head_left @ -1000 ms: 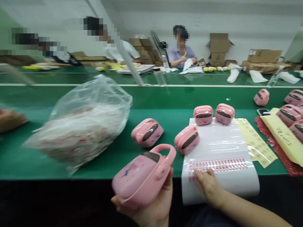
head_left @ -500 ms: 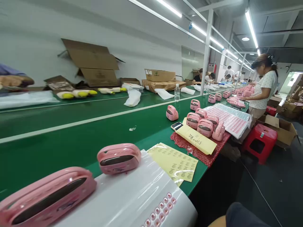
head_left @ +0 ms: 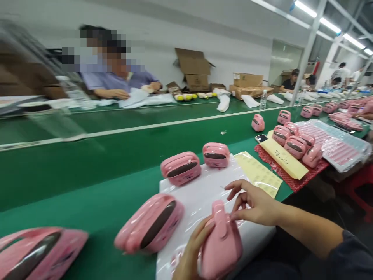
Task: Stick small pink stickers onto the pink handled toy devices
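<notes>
My left hand (head_left: pixel 194 249) is wrapped round the side of a pink plastic case with a carrying handle (head_left: pixel 222 249), tilted and seen end-on. My right hand (head_left: pixel 253 204) is at the case's top edge. Its thumb and a bent finger come together there; what they pinch, if anything, is too small to make out. The index finger is stretched out, with a tiny speck by its tip. Beneath lies a glossy white sheet (head_left: pixel 201 194), with pink gem-like stickers (head_left: pixel 176 259) partly hidden behind my left hand.
More pink cases with dark oval windows (head_left: pixel 183 168) stand left of and beyond the sheet. Yellow label sheets (head_left: pixel 259 173) and red bubble wrap (head_left: pixel 287 177) with further cases lie to the right. Across the green bench (head_left: pixel 87 186) sits a co-worker (head_left: pixel 116 77) handling white material.
My view has swung left and down. Both my hands and the held pink case have come into view, as has the co-worker across the bench.
</notes>
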Demonstrator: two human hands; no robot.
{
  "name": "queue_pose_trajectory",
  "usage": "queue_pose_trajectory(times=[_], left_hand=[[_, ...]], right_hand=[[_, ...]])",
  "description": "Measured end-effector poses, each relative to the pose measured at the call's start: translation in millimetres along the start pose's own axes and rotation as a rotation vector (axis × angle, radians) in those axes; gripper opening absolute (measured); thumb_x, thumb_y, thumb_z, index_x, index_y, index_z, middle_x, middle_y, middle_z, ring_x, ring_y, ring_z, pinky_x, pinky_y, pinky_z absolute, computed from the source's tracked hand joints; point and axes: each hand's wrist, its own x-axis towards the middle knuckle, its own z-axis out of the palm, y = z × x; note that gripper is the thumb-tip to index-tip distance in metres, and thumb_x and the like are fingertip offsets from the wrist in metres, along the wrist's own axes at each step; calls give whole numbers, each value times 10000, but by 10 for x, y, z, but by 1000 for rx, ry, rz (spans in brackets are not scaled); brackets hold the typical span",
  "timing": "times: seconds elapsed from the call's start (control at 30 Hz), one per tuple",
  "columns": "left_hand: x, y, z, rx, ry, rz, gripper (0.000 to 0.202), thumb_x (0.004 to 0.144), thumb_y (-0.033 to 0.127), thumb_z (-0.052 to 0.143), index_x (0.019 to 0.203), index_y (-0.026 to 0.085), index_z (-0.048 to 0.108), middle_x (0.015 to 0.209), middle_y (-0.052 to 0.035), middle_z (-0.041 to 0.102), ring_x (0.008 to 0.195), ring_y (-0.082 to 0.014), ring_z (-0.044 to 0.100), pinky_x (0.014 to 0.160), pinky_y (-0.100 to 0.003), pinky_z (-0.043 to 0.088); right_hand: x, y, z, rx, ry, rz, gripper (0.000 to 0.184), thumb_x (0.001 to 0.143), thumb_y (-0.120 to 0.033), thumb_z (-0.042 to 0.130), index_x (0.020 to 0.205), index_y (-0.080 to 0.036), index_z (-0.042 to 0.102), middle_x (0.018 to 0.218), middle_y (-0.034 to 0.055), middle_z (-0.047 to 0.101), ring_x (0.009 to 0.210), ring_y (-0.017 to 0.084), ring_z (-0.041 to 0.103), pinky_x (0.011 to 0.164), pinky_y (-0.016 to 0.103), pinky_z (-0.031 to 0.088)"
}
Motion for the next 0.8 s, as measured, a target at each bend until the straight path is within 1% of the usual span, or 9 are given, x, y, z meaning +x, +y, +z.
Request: queue_pose_trajectory(times=[0.07, 0.17, 0.23, 0.33, 0.47, 0.53, 0.67, 0.8], left_hand=[[-1, 37, -35, 8, -65, 57, 760, 626, 315, 743, 1305, 337, 401, 1335, -100, 503, 1181, -348, 516, 890, -466, 506], [85, 79, -38, 27, -113, 136, 807, 611, 218, 725, 1326, 347, 373, 1343, -122, 495, 1174, -347, 528, 868, -453, 517], [129, 121, -56, 35, -144, 154, 824, 603, 193, 732, 1328, 346, 372, 1327, -133, 508, 1170, -346, 534, 868, -451, 516], [147, 183, -102, 49, -179, 162, 816, 618, 207, 746, 1330, 343, 370, 1315, -148, 516, 1165, -345, 538, 868, -449, 516], [133, 204, -127, 54, -174, 160, 795, 645, 258, 749, 1334, 343, 360, 1323, -159, 500, 1169, -346, 534, 870, -451, 514], [126, 194, -124, 45, -170, 154, 792, 648, 256, 746, 1335, 341, 362, 1322, -155, 503, 1168, -348, 535, 874, -452, 512], [125, 173, -123, 56, -193, 148, 788, 680, 239, 715, 1356, 337, 322, 1345, -158, 473, 1200, -348, 505, 898, -460, 497], [108, 155, -132, 98, -218, 132, 803, 695, 239, 700, 1368, 356, 280, 1364, -151, 446, 1216, -353, 487, 912, -481, 489]], right_hand=[[-22, 23, 20, -32, -21, 12, 549, 628, -40, 683, 1103, -203, 460, 963, -12, 515, 641, 43, 556, 570, 196, 388], [-52, 41, 58, -47, -16, 17, 542, 632, 0, 641, 1102, -209, 469, 973, -12, 519, 645, 40, 547, 595, 206, 404], [-65, 38, 77, -46, -5, 22, 537, 638, -1, 635, 1105, -212, 472, 979, -9, 516, 648, 45, 550, 612, 220, 417], [-70, 29, 98, -60, 8, 38, 539, 639, 2, 625, 1110, -210, 469, 979, -7, 508, 652, 54, 562, 613, 230, 417], [-69, 32, 127, -94, 3, 58, 556, 637, 27, 591, 1121, -208, 453, 916, -26, 506, 644, 59, 576, 596, 225, 391], [-79, 45, 143, -128, 17, 46, 557, 644, 25, 578, 1130, -214, 449, 926, -23, 503, 644, 61, 580, 591, 226, 389], [-119, 109, 170, -215, 48, -51, 520, 694, -23, 558, 1159, -220, 434, 965, -1, 494, 655, 73, 583, 619, 249, 429], [-145, 216, 184, -348, 121, -250, 477, 737, -56, 537, 1168, -229, 428, 927, 9, 499, 724, 113, 581, 662, 272, 475]])
